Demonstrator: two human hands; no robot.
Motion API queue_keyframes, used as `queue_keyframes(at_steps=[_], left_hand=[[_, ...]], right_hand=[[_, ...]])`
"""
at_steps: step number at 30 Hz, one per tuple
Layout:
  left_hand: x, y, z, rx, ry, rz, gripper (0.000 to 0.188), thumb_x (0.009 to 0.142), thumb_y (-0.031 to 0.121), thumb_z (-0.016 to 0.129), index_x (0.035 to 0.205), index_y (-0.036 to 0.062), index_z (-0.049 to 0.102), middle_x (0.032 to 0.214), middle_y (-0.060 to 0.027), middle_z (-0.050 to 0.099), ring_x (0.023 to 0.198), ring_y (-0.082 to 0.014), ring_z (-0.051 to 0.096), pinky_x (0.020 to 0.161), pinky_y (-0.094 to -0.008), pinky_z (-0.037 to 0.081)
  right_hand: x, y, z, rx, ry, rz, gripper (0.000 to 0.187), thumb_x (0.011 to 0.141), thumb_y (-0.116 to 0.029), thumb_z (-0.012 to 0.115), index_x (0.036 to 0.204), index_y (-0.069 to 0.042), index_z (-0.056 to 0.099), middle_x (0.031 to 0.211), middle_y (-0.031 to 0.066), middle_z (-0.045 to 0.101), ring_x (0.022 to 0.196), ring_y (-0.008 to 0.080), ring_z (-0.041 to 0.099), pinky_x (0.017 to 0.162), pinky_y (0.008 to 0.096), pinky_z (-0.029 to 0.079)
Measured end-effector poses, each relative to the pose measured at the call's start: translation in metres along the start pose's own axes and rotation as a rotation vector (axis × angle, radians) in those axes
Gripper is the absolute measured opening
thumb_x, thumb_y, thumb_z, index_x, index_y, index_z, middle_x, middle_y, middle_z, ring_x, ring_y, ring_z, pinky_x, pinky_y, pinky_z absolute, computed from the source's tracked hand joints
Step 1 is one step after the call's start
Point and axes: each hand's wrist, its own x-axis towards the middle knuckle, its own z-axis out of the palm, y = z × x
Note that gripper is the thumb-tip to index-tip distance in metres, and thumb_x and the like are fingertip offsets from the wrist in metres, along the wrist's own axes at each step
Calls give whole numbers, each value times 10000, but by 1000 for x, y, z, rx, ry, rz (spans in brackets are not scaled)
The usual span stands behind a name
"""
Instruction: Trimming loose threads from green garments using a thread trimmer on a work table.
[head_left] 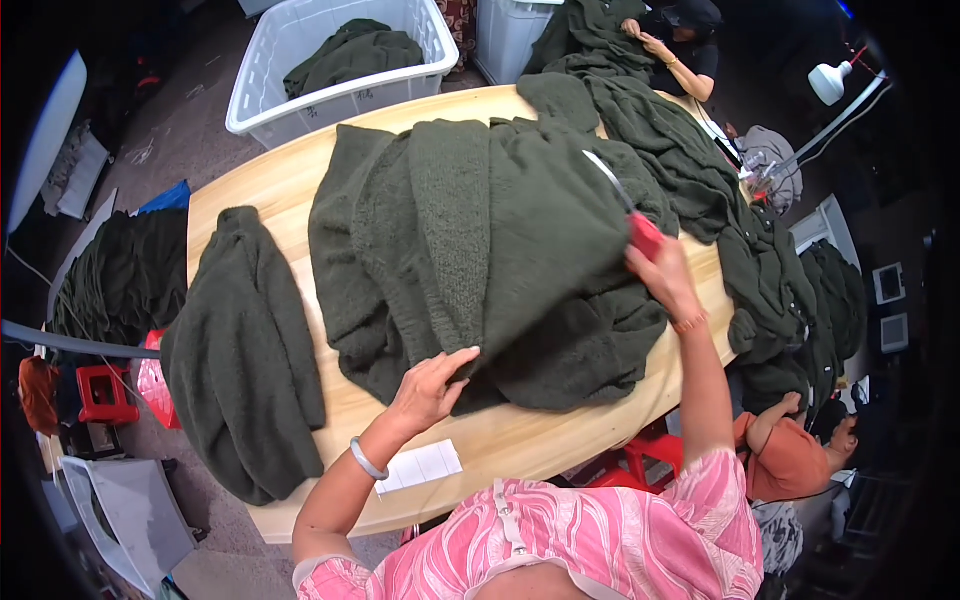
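Note:
A dark green knitted cardigan point(450, 230) lies spread and folded over itself on the light wooden table in front of me. My left hand point(430, 390) is at its near edge, fingers closed over the knit just below the ribbed band. To the right, my right hand point(660, 270) is wrapped round the red handles of a pair of scissors point(648, 235). Their silver blade points up and to the left, above the knit. A fold rises between my hands, with shadow under it. Whether my right hand also grips cloth is hidden.
Another green knit garment point(245, 360) hangs over the table's left end. A white paper point(420, 467) lies near the front edge of the table point(540, 440). Beyond stands a pale plastic bin point(350, 100) holding green knitwear. More garments point(690, 170) line the right side, where two people work.

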Motion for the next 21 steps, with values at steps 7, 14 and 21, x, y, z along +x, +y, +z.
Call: queue_keyframes(at_steps=[7, 14, 21], left_hand=[[-25, 5, 86, -1034, 78, -647, 885, 875, 57, 683, 1539, 78, 99, 1178, -133, 551, 1044, -210, 602, 908, -340, 511], [41, -23, 89, -1187, 734, -613, 405, 930, 85, 647, 1278, 42, 444, 1097, -50, 598, 999, -135, 577, 863, -287, 491], [61, 65, 131, -880, 552, -412, 763, 838, -21, 684, 1477, 7, 268, 1049, -95, 622, 949, -151, 615, 819, -249, 496]], right_hand=[[-158, 110, -66, -527, 85, 245, 241, 830, -149, 707, 1037, -26, 685, 862, 178, 706, 804, 337, 693, 728, 390, 531], [-105, 17, -36, -13, -23, 194, 452, 865, -234, 732, 1225, 8, 604, 1042, 124, 717, 938, 197, 679, 822, 316, 517], [9, -88, 30, -478, -150, -108, 614, 798, -555, 707, 1196, -100, 605, 1014, 151, 689, 983, 338, 662, 850, 420, 523]])
